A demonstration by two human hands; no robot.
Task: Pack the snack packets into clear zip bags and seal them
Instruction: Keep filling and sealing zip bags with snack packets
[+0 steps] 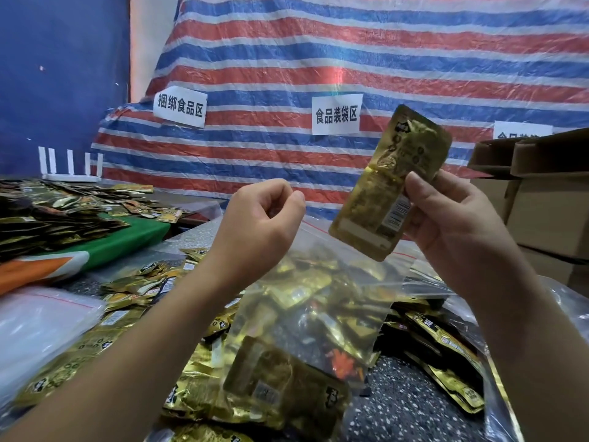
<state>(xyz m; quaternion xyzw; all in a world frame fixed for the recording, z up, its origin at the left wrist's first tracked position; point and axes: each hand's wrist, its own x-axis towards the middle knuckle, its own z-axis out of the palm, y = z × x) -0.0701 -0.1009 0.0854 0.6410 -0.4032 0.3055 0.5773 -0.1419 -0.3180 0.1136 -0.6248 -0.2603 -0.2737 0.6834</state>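
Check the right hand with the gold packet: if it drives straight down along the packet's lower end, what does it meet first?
Most likely the open mouth of the clear zip bag, pinched up by the left hand. The gold packet in the right hand hangs just above it; depth is uncertain.

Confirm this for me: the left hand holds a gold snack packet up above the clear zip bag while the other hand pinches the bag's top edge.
Not quite. The head view shows the right hand, not the left, holding the gold snack packet up above the clear zip bag. The left hand is the one that pinches the bag's top edge.
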